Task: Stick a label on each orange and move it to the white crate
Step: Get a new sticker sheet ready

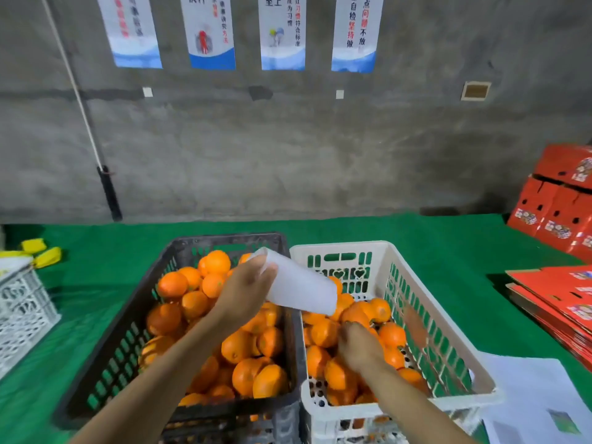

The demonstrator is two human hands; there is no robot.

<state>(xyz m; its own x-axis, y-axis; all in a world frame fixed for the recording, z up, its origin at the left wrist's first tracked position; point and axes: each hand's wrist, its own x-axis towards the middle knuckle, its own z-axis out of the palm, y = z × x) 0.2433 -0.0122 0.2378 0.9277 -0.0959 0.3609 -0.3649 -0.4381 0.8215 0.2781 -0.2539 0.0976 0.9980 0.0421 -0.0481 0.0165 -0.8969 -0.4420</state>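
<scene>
A black crate (128,322) in front of me is heaped with oranges (243,347). To its right stands the white crate (448,341), with several oranges (323,331) in it. My left hand (246,286) is raised over the black crate and grips a white label sheet (298,286) that reaches across toward the white crate. My right hand (358,344) is down inside the white crate, fingers curled on the oranges there; whether it grips one is hidden. A blurred orange streak shows by the white crate's right wall.
Green cloth (448,245) covers the table. Another white crate (22,312) and yellow packets (48,254) sit at the left. Red cartons (557,203) are stacked at the right, flat red boxes (557,299) below them, white sheets (538,402) at the near right. A concrete wall rises behind.
</scene>
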